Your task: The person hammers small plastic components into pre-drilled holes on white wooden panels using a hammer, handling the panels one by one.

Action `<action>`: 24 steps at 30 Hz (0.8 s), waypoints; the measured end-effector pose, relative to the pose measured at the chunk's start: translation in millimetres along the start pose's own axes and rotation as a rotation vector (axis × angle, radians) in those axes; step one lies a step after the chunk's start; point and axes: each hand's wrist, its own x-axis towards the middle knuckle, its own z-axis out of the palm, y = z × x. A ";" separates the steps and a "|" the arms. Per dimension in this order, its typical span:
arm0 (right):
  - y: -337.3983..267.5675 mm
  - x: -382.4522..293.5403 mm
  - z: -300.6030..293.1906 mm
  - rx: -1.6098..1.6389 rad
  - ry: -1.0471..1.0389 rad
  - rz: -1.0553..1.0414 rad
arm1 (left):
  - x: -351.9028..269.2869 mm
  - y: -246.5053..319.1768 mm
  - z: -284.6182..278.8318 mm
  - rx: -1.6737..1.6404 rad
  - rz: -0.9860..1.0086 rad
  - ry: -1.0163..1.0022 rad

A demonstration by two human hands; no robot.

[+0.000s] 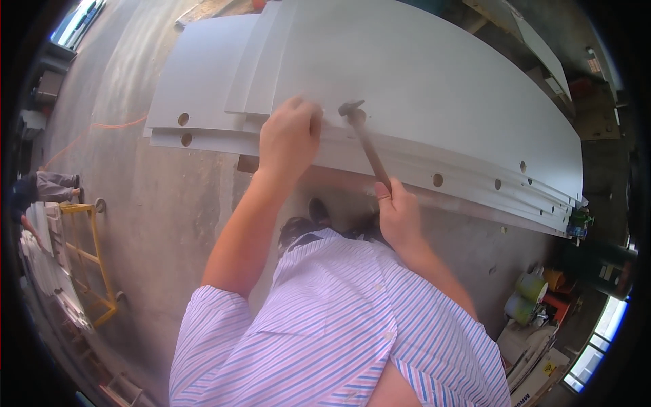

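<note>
My right hand grips the wooden handle of a hammer. The hammer's metal head is raised toward the near edge of a large white panel. Left of the hammer head, my left hand is over that same edge, its fingers curled together. Blur and the hand itself hide whether anything small is between the fingertips. The panel lies on top of a stack of white boards, several with round holes along their edges. Narrow white strips lie on the stack to the left of my left hand.
Along the floor at left runs an orange cord. A person stands beyond a yellow-framed trolley loaded with white pieces. Green containers and cartons sit at lower right. My shoes are below the stack's edge.
</note>
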 end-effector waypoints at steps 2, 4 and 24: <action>-18.3 -5.8 -11.9 0.096 0.052 -0.034 | -6.8 -5.0 -5.5 -0.031 -0.056 0.006; -19.4 -8.5 -11.9 0.197 0.109 -0.068 | -8.6 -9.5 -12.0 -0.064 -0.065 0.038; -8.0 -0.8 -5.5 0.035 -0.014 0.024 | -19.5 -7.6 -13.7 -0.226 -0.188 0.068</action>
